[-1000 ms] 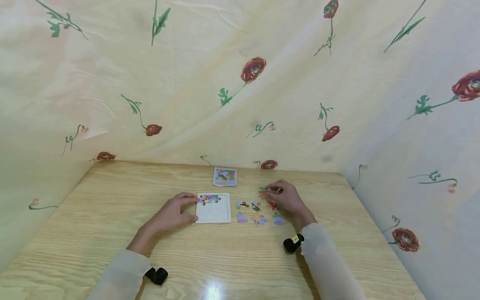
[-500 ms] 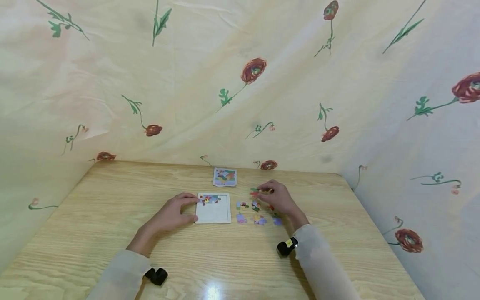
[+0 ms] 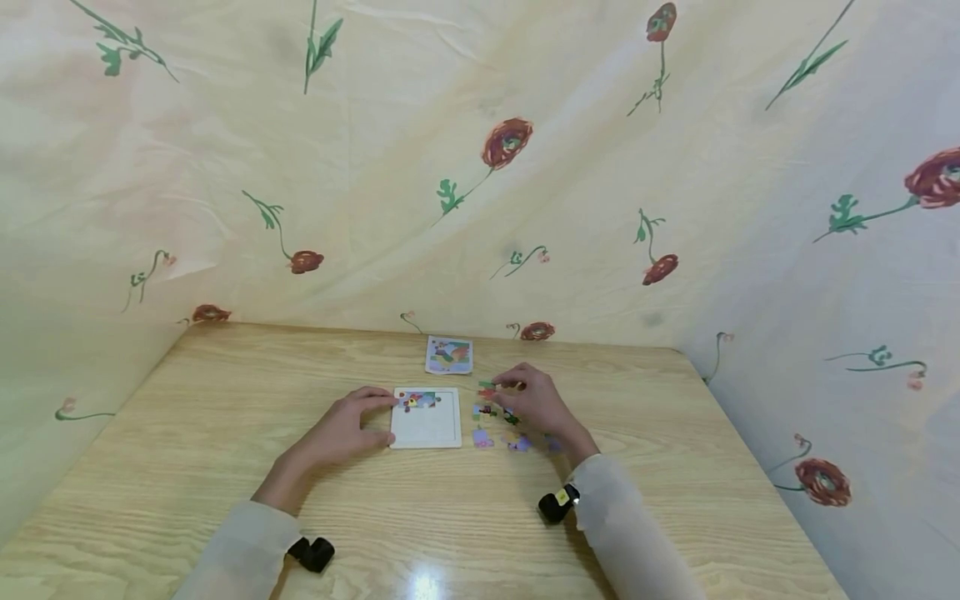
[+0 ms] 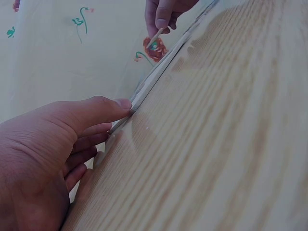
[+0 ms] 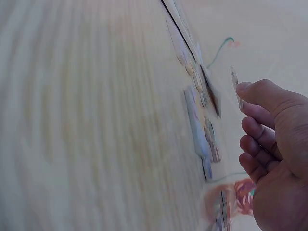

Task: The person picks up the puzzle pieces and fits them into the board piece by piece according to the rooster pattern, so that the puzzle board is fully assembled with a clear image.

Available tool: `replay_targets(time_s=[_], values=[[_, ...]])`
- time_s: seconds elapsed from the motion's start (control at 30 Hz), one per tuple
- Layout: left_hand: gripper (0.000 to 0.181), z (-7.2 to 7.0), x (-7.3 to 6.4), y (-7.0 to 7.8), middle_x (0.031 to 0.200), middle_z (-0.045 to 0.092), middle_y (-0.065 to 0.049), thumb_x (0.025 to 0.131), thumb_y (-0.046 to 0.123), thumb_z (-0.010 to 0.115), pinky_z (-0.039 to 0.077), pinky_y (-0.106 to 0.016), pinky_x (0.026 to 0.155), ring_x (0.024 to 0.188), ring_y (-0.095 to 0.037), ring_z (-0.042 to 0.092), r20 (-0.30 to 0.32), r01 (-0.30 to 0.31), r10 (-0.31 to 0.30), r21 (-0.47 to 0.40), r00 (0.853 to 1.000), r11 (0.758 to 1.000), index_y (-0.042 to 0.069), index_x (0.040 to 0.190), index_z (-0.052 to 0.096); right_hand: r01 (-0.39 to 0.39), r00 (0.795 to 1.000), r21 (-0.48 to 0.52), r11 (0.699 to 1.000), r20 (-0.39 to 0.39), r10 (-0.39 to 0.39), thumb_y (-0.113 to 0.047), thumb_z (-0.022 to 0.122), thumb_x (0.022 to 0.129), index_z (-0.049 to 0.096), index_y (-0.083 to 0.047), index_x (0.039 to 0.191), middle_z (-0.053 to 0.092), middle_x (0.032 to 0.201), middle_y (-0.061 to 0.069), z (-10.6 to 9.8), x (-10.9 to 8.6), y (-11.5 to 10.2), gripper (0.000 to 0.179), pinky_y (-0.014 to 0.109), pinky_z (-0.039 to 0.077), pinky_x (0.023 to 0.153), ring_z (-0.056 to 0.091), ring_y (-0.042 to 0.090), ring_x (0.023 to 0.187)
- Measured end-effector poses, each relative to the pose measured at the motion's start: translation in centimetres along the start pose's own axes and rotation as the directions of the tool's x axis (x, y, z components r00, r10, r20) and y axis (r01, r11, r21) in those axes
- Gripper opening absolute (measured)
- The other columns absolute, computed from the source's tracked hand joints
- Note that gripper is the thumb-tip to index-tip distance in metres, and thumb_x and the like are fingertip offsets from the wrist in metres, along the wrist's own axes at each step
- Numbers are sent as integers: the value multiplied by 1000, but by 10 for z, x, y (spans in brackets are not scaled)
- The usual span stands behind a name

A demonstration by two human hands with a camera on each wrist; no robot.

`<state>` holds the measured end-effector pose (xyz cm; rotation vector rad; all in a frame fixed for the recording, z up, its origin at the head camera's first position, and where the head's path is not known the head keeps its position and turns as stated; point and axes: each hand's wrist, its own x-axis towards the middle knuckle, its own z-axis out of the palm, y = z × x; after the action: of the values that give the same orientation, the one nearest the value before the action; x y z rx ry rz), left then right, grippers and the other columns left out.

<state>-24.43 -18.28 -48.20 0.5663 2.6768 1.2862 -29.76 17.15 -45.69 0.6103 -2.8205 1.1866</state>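
A white puzzle tray (image 3: 426,429) lies on the table, with a few joined colourful pieces (image 3: 420,401) along its upper left. My left hand (image 3: 343,429) holds the tray's left side, thumb at the near corner and fingers farther up; the left wrist view shows the thumb (image 4: 113,109) on the edge. Right of the tray, my right hand (image 3: 534,404) pinches a red and green puzzle piece (image 3: 487,390) between thumb and fingers. In the right wrist view that piece (image 5: 236,86) appears edge-on, raised off the table. Loose puzzle pieces (image 3: 483,438) lie below this hand, some partly hidden by it.
Behind the tray lies a square picture card (image 3: 449,355) with a colourful print. The wooden table (image 3: 420,508) meets a flower-patterned cloth (image 3: 390,208) at the back and sides. Black wrist cameras (image 3: 312,553) sit on both forearms.
My right hand has moved left with the red and green puzzle piece, from above the right-hand loose pieces to close beside the tray. The left hand and tray have stayed in place.
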Motion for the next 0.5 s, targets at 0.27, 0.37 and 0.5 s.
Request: replay_targets(time_s=[0.27,0.37,0.5], values=[[56,0,0,-1,154,49,-8,91,24,76,41,-61,114,148,-39,41,0,-8,8,-5,1000,1000,16,144,62,-14,1000,34,999,19,13,-26,80,92,79,-16,111,67,110,1,13,1,-8,22,38,54,91,62,17,103],[56,0,0,-1,155,49,-9,91,24,76,40,-61,115,148,-40,41,0,-10,10,-3,1000,1000,16,144,62,-8,1000,31,999,19,7,-26,81,90,80,-16,110,68,108,0,17,2,-11,22,38,54,91,62,17,103],[56,-1,0,0,155,48,-11,91,24,76,41,-62,114,147,-42,41,0,-18,18,12,1000,1000,14,145,61,4,1000,24,1000,20,-5,-25,82,90,80,-16,108,68,106,-1,22,5,-14,21,36,55,90,62,16,101]])
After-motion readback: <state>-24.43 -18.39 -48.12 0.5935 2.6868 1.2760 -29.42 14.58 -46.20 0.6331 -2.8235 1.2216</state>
